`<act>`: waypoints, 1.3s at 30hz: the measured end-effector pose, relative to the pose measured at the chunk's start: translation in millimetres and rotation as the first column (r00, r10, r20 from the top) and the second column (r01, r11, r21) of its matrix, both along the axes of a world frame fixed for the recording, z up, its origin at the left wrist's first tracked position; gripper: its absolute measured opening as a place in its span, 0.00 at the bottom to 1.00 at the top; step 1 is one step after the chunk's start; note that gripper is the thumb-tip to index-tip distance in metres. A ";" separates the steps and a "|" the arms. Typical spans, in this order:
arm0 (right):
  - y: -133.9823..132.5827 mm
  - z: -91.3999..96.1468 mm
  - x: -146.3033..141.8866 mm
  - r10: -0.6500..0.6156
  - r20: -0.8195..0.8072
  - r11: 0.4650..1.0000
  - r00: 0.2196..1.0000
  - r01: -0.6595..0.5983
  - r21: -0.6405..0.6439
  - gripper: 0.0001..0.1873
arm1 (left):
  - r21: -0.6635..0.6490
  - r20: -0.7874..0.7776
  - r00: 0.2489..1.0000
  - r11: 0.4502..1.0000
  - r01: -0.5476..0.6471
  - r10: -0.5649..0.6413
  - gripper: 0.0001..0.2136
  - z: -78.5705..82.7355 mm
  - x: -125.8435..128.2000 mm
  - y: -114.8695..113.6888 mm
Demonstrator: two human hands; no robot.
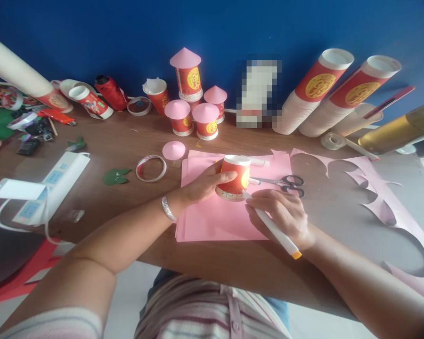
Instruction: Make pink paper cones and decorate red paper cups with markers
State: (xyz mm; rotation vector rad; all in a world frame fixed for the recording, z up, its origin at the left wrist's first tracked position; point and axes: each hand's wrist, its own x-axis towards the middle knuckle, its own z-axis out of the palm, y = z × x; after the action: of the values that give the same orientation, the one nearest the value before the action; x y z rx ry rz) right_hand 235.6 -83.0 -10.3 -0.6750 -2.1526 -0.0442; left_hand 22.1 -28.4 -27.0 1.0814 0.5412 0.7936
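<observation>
My left hand [209,182] is closed around a red paper cup [229,176] with a yellow emblem and white bands at both ends. Lines are drawn on the cup's lower white band. In my right hand [286,214] is a white marker [273,230] with a yellow end, its tip at that lower band. Both hands are above a stack of pink paper [212,221]. Black-handled scissors [286,182] lie on the paper just beyond my right hand. A second pen [259,162] rests behind the cup, partly hidden.
Several cups with pink cone roofs [205,120] stand at the back. Tall stacks of paper cups [320,87] lean at the right, near cut pink scraps [371,188]. A loose pink cone [174,150], a cut cup ring [151,168] and a power strip [53,186] lie leftward.
</observation>
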 end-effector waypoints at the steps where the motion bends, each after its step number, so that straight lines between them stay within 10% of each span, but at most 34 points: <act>1: -0.1 -0.2 0.0 0.003 -0.001 1.000 1.000 -0.003 0.005 0.13 | 0.000 0.003 1.000 1.000 0.000 0.000 0.17 0.1 0.0 0.0; 39: -2.4 -1.8 0.2 0.073 0.042 0.997 0.996 -0.073 -0.005 0.11 | -0.001 -0.029 1.000 1.000 0.002 -0.002 0.20 -8.4 -1.1 3.5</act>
State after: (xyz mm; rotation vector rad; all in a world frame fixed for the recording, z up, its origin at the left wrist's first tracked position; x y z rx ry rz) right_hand 235.8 -85.4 -12.0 -0.6016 -2.2165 -0.0159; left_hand 21.0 -24.8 -35.5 1.0935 0.5647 0.7775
